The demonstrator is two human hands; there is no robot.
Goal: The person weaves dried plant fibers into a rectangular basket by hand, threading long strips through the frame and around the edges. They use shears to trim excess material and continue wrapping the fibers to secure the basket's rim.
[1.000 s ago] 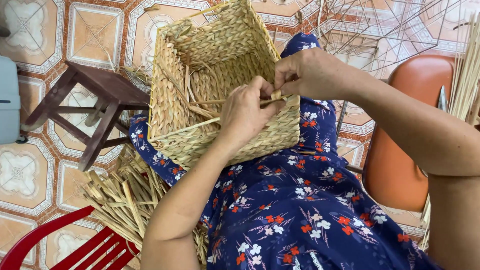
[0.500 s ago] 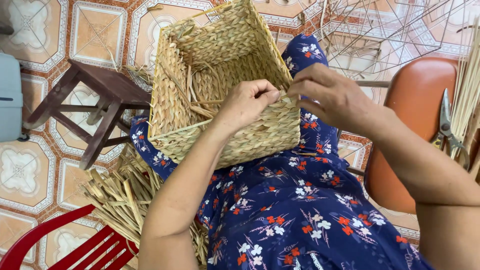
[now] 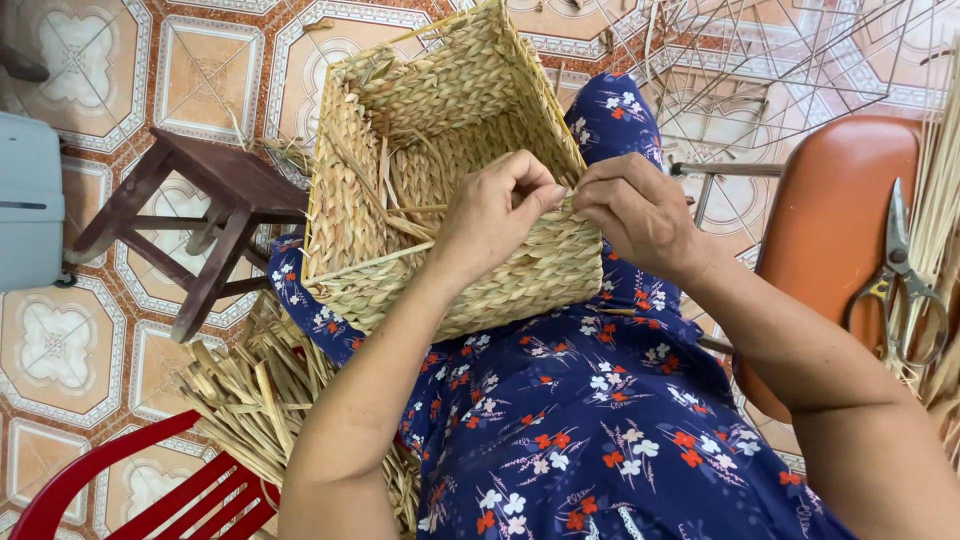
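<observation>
Stool: a dark wooden stool point(image 3: 205, 215) stands on the patterned tile floor point(image 3: 90, 70).
Chair: a red chair point(image 3: 150, 490) sits at lower left.
Loose straw: a pile of straw strips point(image 3: 255, 395) lies beside it.
Scissors: metal scissors point(image 3: 900, 280) rest on an orange seat point(image 3: 830, 230).
Wire frames: wire frames point(image 3: 760, 60) lie beyond.

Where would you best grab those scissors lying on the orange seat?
Probably by the looped handles at the near end of the scissors, coming from above: they lie flat on the orange seat, blades pointing away, with the loops open and uncovered.
</observation>
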